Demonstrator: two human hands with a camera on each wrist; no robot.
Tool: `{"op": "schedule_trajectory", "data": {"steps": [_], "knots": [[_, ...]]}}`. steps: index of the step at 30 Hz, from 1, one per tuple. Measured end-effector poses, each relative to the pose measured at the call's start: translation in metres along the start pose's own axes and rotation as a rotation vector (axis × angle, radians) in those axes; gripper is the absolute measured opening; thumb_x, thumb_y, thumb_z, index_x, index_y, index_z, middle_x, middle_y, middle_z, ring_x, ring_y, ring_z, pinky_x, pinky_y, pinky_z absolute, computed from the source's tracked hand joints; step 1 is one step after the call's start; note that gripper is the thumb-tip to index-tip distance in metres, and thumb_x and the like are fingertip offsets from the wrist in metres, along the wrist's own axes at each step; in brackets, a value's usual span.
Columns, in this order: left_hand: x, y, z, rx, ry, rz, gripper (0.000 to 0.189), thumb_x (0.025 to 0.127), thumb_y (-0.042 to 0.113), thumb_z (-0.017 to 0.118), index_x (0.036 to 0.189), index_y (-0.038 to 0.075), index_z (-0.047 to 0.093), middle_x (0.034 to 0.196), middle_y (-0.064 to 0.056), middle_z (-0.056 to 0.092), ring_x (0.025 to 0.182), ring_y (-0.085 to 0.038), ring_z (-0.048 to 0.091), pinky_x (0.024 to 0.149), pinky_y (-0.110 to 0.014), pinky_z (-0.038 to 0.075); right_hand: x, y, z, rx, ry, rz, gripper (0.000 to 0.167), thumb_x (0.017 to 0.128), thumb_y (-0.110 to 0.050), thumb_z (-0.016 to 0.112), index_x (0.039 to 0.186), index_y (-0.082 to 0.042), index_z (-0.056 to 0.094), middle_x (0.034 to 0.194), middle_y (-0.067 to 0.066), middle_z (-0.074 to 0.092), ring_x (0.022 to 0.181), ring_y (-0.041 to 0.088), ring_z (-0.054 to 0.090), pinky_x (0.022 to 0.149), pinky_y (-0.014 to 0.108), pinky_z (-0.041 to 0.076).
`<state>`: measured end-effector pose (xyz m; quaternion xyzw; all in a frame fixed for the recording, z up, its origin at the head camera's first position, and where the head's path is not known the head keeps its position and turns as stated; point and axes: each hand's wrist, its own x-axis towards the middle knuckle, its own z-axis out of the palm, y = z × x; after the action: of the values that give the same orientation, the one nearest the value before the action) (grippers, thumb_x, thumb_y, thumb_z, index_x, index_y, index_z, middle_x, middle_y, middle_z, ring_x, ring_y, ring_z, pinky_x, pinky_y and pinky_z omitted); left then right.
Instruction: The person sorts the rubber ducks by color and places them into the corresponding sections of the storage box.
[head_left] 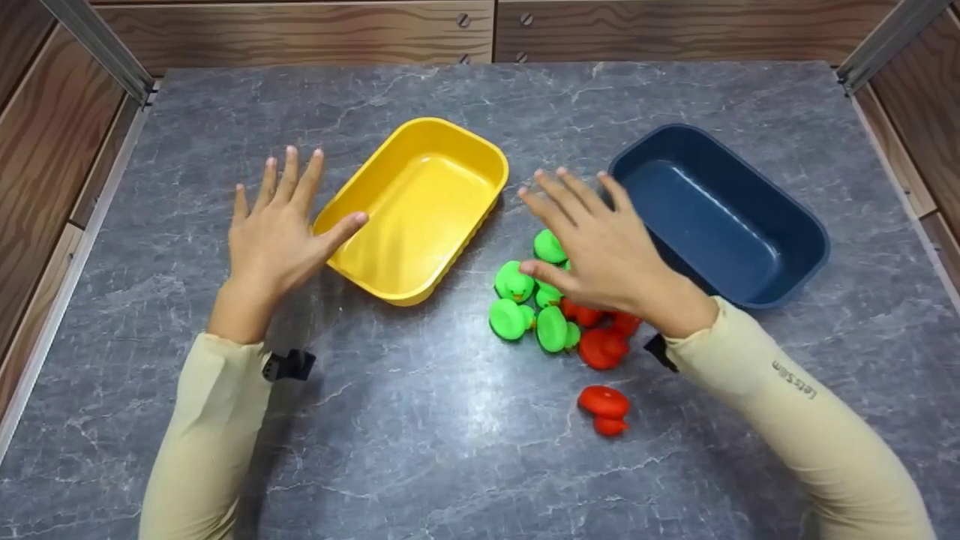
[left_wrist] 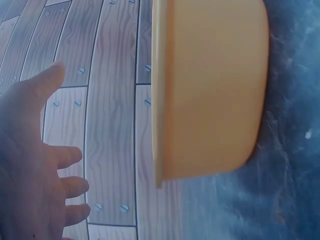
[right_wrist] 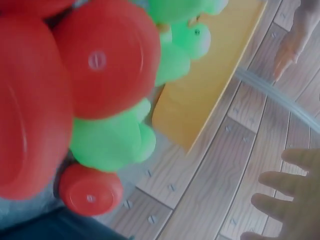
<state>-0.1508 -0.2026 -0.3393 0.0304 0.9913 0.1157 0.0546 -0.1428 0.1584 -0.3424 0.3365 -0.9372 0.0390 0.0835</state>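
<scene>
My left hand (head_left: 274, 244) is held with fingers spread beside the yellow tub (head_left: 420, 292), its thumb overlapping the tub's near-left rim in the head view. Nothing is in it. My right hand (head_left: 607, 251), fingers straight and also holding nothing, hovers over a pile of rubber ducks and covers part of it. Several green ducks (head_left: 508, 319) lie on the pile's left side. Red ducks (head_left: 602, 347) lie to the right, some hidden under the hand and wrist. A single red duck (head_left: 604, 409) lies apart, nearer the front. Right of the hand stands a dark blue tub (head_left: 814, 240).
Both tubs stand on a grey marbled tabletop (head_left: 405, 450), with no ducks visible inside them. Wood-patterned panels (head_left: 315, 34) enclose the back and sides, and metal posts (head_left: 112, 56) rise at the far corners. Each sleeve has a small black wrist camera (head_left: 291, 365).
</scene>
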Motion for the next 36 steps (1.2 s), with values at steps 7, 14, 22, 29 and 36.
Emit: {"op": "schedule_trajectory", "data": {"steps": [7, 14, 22, 29, 36], "knots": [[-0.010, -0.014, 0.006, -0.079, 0.014, -0.006, 0.096, 0.082, 0.084, 0.031, 0.156, 0.030, 0.002, 0.162, -0.005, -0.004, 0.151, -0.032, 0.001, 0.117, -0.060, 0.006, -0.008, -0.010, 0.007, 0.052, -0.034, -0.069, 0.075, 0.093, -0.067, 0.039, 0.149, -0.017, 0.037, 0.148, 0.009, 0.045, 0.142, 0.031, 0.034, 0.110, 0.056, 0.026], [-0.017, -0.029, 0.013, -0.124, 0.040, -0.024, 0.095, 0.084, 0.080, 0.037, 0.156, 0.027, 0.008, 0.162, -0.005, 0.001, 0.150, -0.035, 0.008, 0.115, -0.062, 0.011, -0.014, -0.017, 0.016, 0.069, -0.085, -0.120, 0.076, 0.092, -0.068, 0.039, 0.149, -0.018, 0.036, 0.147, 0.007, 0.047, 0.139, 0.031, 0.039, 0.105, 0.052, 0.031], [-0.024, -0.043, 0.020, -0.218, 0.039, -0.052, 0.090, 0.085, 0.072, 0.050, 0.155, 0.029, 0.012, 0.162, -0.012, 0.011, 0.144, -0.047, 0.019, 0.106, -0.073, 0.016, -0.017, -0.021, 0.025, 0.113, -0.150, -0.176, 0.074, 0.089, -0.067, 0.047, 0.147, -0.021, 0.040, 0.145, 0.004, 0.048, 0.133, 0.028, 0.044, 0.100, 0.049, 0.034], [-0.025, -0.052, 0.028, -0.287, 0.034, -0.038, 0.090, 0.085, 0.067, 0.055, 0.155, 0.028, 0.015, 0.159, -0.016, 0.020, 0.143, -0.046, 0.023, 0.106, -0.074, 0.017, -0.019, -0.021, 0.033, 0.118, -0.151, -0.230, 0.072, 0.088, -0.068, 0.050, 0.143, -0.022, 0.046, 0.138, 0.003, 0.053, 0.125, 0.027, 0.048, 0.096, 0.047, 0.037], [-0.025, -0.055, 0.033, -0.402, 0.017, -0.040, 0.088, 0.086, 0.061, 0.060, 0.155, 0.023, 0.020, 0.158, -0.019, 0.025, 0.142, -0.044, 0.027, 0.108, -0.070, 0.021, -0.019, -0.022, 0.039, 0.145, -0.146, -0.257, 0.067, 0.086, -0.064, 0.058, 0.138, -0.022, 0.052, 0.126, 0.004, 0.058, 0.113, 0.027, 0.051, 0.087, 0.043, 0.039]]}}
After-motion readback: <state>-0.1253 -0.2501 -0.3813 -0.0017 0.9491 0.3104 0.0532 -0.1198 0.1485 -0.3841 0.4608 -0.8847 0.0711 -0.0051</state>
